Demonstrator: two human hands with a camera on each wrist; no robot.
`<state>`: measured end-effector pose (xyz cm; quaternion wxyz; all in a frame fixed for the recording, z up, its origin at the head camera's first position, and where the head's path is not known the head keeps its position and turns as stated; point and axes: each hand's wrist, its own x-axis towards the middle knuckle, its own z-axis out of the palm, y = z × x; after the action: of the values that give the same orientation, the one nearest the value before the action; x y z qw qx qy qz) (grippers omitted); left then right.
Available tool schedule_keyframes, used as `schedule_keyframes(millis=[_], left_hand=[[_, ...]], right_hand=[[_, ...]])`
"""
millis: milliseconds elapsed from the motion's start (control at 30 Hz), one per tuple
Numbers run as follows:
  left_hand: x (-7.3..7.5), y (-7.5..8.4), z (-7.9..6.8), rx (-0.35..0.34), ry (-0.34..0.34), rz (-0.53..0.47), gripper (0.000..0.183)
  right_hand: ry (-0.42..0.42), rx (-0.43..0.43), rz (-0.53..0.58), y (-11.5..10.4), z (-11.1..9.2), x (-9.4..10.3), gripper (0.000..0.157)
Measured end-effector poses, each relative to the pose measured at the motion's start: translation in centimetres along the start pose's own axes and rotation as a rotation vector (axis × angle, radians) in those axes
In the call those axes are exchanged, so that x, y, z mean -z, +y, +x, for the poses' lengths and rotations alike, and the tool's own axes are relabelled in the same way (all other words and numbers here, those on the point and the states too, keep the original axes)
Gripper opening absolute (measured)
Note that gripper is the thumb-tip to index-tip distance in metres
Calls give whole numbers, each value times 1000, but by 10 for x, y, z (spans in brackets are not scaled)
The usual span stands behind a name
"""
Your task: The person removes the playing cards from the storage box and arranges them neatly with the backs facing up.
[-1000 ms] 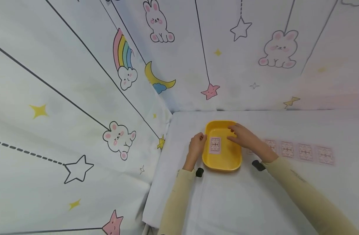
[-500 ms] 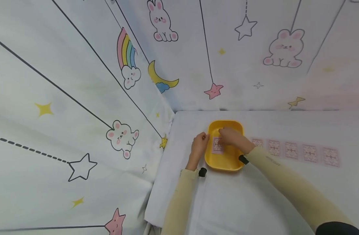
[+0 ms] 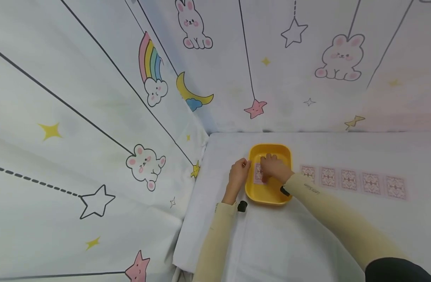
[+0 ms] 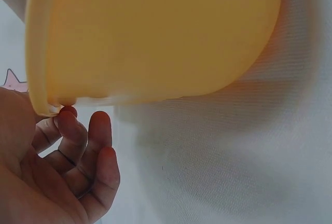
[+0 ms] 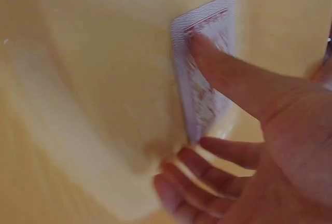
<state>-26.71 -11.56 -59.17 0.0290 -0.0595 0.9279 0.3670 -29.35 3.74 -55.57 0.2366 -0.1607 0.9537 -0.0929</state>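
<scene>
Gripping the yellow tray [image 3: 268,202] at its left rim, your left hand [image 3: 238,172] has its fingers curled; the left wrist view shows a fingertip at the underside of the lip and the other fingertips bent below it, with the thumb hidden. Your right hand [image 3: 273,169] reaches down inside the tray, its thumb and fingers held well apart. The thumb lies across the patterned back of a pink playing card [image 3: 258,174], and a fingertip meets the card's near corner; you cannot tell from the views how firmly it presses. That card sits in the left part of the tray. To the right of the tray, past your right forearm, five pink playing cards [image 3: 348,179] lie in a row on the white tablecloth [image 3: 285,243], patterned backs up.
</scene>
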Motion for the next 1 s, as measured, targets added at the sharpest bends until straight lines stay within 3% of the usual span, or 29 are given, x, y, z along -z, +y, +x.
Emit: schedule_keyframes(millis=[233, 433, 667, 1000], left_hand=[[-1, -1, 0, 1, -1, 0, 32], [0, 0, 0, 2, 0, -8, 31], [0, 0, -1, 9, -6, -13, 32], [2, 4, -2, 16, 8, -16, 31]], right_hand=[[67, -5, 72, 11, 10, -6, 73], [79, 12, 398, 24, 14, -6, 75], [153, 71, 605, 35, 9, -2, 39], [191, 113, 745, 54, -18, 16, 45]])
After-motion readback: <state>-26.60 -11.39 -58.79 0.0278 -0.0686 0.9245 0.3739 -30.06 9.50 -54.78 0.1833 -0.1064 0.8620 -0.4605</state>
